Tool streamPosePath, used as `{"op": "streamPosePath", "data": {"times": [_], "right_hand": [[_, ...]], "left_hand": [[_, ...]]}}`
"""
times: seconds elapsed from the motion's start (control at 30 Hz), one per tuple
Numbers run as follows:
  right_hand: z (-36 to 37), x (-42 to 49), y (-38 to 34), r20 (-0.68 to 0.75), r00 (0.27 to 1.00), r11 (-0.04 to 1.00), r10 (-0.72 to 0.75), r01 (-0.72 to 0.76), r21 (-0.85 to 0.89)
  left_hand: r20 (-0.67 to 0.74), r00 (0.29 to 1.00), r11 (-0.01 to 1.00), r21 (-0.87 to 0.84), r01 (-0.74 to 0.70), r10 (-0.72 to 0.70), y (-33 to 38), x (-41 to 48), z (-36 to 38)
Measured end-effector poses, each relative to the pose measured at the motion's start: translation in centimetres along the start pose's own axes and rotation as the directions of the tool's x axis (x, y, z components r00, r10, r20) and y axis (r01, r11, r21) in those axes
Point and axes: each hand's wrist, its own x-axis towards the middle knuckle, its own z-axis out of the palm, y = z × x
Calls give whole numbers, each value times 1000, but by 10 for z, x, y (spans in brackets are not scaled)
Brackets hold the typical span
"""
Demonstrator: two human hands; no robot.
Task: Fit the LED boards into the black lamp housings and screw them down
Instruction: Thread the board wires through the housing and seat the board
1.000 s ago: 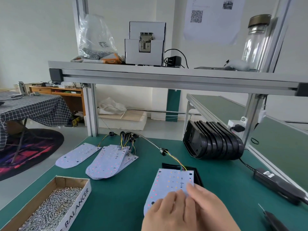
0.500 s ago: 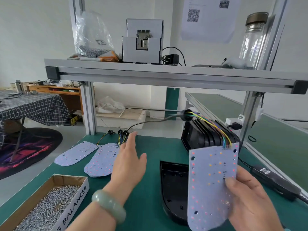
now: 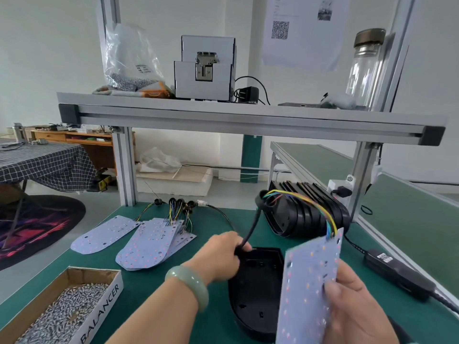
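Standing nearly upright in the head view, the board (image 3: 310, 281) is held by the right hand (image 3: 352, 309), thumb pressed on its face and fingers behind it. Its long axis runs up and slightly right. The squared end with the coloured wires (image 3: 313, 202) points up, and the lower end is cut off by the frame's bottom edge. The wires arc left into a black cable (image 3: 250, 229), which drops to the left hand (image 3: 221, 254). That hand's fingers are closed round the cable just above the housing (image 3: 255, 289). The housing lies open side up on the green bench (image 3: 154, 276), long axis running away from the person, rounded end nearest. The board hides its right part, and the left hand hides where the cable ends. Behind, a stack (image 3: 305, 214) of housings stands on edge. Spare boards (image 3: 149, 242) lie fanned at left. A box (image 3: 62, 309) of screws at near left is partly cut off.
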Motion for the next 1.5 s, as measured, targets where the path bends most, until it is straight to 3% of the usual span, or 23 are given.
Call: {"op": "streamPosePath", "data": {"times": [0.07, 0.13, 0.23, 0.33, 0.4, 0.47, 0.57, 0.7, 0.8, 0.93, 1.0, 1.07, 1.1, 1.17, 1.33, 1.5], "right_hand": [[-5, 4, 13, 47, 998, 998, 41, -43, 44], [-2, 6, 16, -35, 999, 999, -10, 9, -36], [3, 6, 29, -46, 999, 998, 17, -20, -65], [4, 4, 39, -33, 999, 995, 20, -23, -98], [6, 3, 47, -57, 998, 989, 27, -35, -142], [7, 1, 57, -72, 997, 986, 38, -49, -161], [10, -1, 66, -84, 994, 989, 67, -77, -124], [12, 0, 69, -92, 991, 989, 102, -111, -102], [7, 5, 71, -133, 975, 976, 177, -192, -107], [-2, 5, 70, -122, 968, 909, 220, -249, -335], [-4, 11, 70, -65, 971, 769, 231, -223, -600], [-1, 9, 69, 27, 975, 519, 222, -95, -849], [2, 8, 68, 38, 977, 419, 211, -55, -906], [6, 6, 69, 33, 985, 317, 168, -22, -948], [8, 0, 73, 18, 993, 334, 120, -23, -942], [14, -2, 71, 24, 999, 464, 39, 3, -886]], "left_hand": [[-234, 970, 998, -1, 67, -65, -8, -5, -10], [-479, 861, 977, -195, 87, -172, -11, -12, -25], [-581, 748, 823, -561, -84, -319, -1, -28, -44], [-465, 773, 606, -784, -132, -433, 17, -56, -43], [-356, 830, 525, -846, -91, -429, 24, -75, -34], [-245, 922, 539, -841, -49, -300, 27, -93, -25], [-76, 991, 685, -728, 18, -107, 27, -110, -18], [-46, 979, 651, -753, 95, -197, 25, -109, -12], [-178, 955, 559, -829, -15, -238, 30, -108, -12], [-260, 941, 378, -911, -165, -217, 29, -107, -19], [-224, 951, 248, -954, -169, -215, 27, -107, -22], [-158, 959, 137, -982, -128, -235, 24, -106, -24], [-123, 959, 117, -989, -96, -254, 22, -105, -24], [-49, 948, 88, -996, -22, -315, 17, -103, -24], [126, 927, -89, -991, 100, -355, 7, -99, -19], [299, 911, -246, -941, 232, -285, 4, -94, -12]]}}
